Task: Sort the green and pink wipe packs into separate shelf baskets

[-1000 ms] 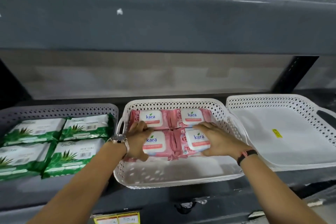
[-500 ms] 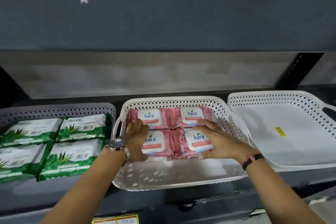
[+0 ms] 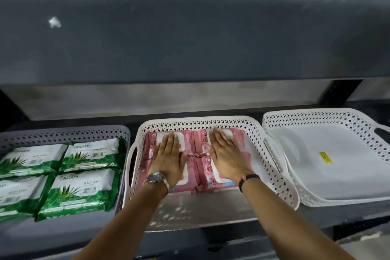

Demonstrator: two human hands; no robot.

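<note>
A grey shelf [image 3: 190, 34] overhangs three baskets: a grey one [image 3: 63, 133] on the left holding the green packs [image 3: 84, 194], a white middle basket [image 3: 272, 167] holding the pink packs [image 3: 198, 167], and a white right basket [image 3: 329, 116] with only a yellow sticker [image 3: 326, 157]. Both hands lie flat, fingers straight and gripping nothing, on the pink packs: the left hand [image 3: 168, 158], with a watch [image 3: 155, 177], on the left pair and the right hand [image 3: 226, 158], with a dark band [image 3: 248, 179], on the right pair.

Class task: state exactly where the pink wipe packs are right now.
In the head view, the pink wipe packs lie in the middle white basket, under both flat hands, between the green packs' basket and the right-side basket.
</note>
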